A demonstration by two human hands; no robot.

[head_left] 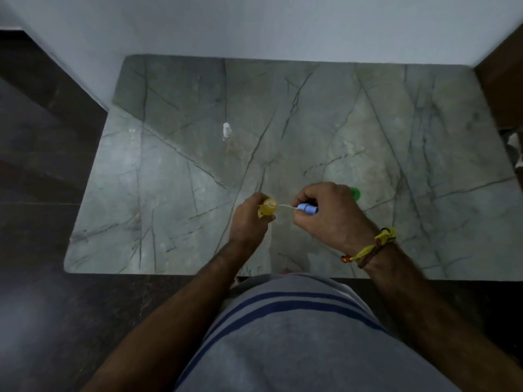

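The left hand [249, 220] grips a little yellow bottle [268, 207]. At its three o'clock, the right hand [328, 215] pinches a blue cap [309, 208] with a thin stick [287, 206].

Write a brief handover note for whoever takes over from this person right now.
Left hand grips the small yellow bottle above the marble table.
Right hand pinches the blue cap; its thin white tube points at the bottle, tip just outside.
Done: cap is off.
Left: probably refitting or setting the cap down; unclear which.
A green object lies behind the right hand.
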